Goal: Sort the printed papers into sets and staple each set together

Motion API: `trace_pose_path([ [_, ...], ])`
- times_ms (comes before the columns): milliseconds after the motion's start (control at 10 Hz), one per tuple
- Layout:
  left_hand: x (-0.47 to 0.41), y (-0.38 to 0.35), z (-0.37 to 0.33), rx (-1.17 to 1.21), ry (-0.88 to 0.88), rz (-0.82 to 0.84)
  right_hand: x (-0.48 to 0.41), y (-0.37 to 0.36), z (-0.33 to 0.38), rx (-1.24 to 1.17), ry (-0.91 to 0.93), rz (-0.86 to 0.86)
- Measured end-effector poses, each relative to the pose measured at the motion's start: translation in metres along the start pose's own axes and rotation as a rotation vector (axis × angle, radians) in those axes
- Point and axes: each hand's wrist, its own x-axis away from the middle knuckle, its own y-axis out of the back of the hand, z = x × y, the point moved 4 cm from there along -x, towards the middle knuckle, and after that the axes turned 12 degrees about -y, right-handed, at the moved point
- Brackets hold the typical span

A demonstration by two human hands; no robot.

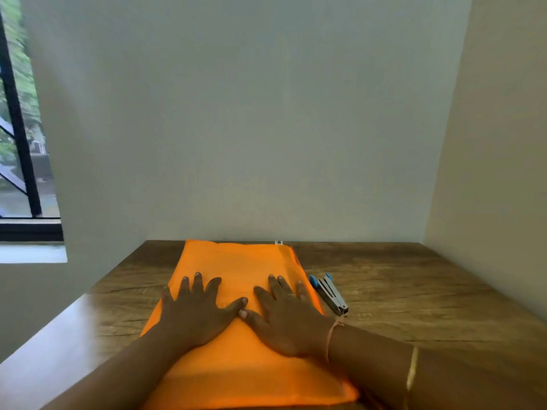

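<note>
So the biggest thing in front of me is the plain pale wall (251, 113), with a bit of window (17, 143) off to the left. Under that is the wooden bench (414, 291), pushed into the corner.

Laid flat down the middle of the bench is an orange cloth thing (245, 261). It could be a pouch or a folded sheet, I honestly can't tell which. It runs from the wall edge right back toward me.

Both my hands are flat on it, palms down. My left hand (195, 318) and right hand (287, 324) sit side by side with thumbs nearly touching. My fingers (198, 284) are straight and spread, gripping nothing, just resting on the fabric.

The stapler (330, 292), silver with blue ends, lies on the bare wood just beside the cloth's right edge. It's near my right little finger but not touching it.

There's a thin thread (331, 335) around my right wrist.
</note>
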Motion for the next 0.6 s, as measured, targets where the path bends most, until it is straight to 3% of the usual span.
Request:
trace_pose_path([
  [300, 0.007, -0.001, 0.000, 0.035, -0.036, -0.051, 0.000, -0.007, 0.000, -0.016, 0.025, -0.063],
  [600, 0.014, 0.016, -0.007, 0.104, -0.026, -0.083, 0.007, 0.019, 0.005, -0.054, -0.010, 0.019],
])
